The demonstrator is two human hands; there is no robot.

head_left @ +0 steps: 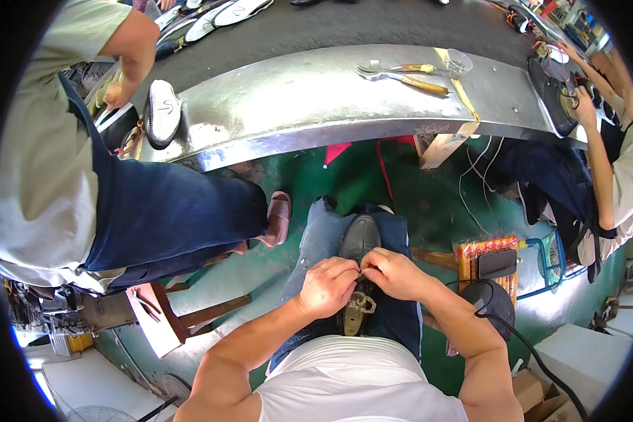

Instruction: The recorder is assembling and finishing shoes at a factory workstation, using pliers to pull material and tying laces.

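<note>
A black shoe (361, 233) lies lengthwise across my lap, its toe pointing away from me. Out of its heel end shows a worn yellow-brown shoe last (356, 320) with a ring-like piece (363, 302) on top. Over the shoe's middle my left hand (328, 287) and my right hand (392, 273) meet, fingertips nearly touching. Both are closed in a pinch. What they pinch is too small and too covered by the fingers to name.
Ahead runs a metal-edged bench (274, 98) bearing pincers (408, 81), a small clear cup (458, 63) and a white shoe (163, 112). Co-workers stand at left and sit at right. A wooden stool (158, 316) is left; a black phone (497, 263) lies on a beaded seat at right.
</note>
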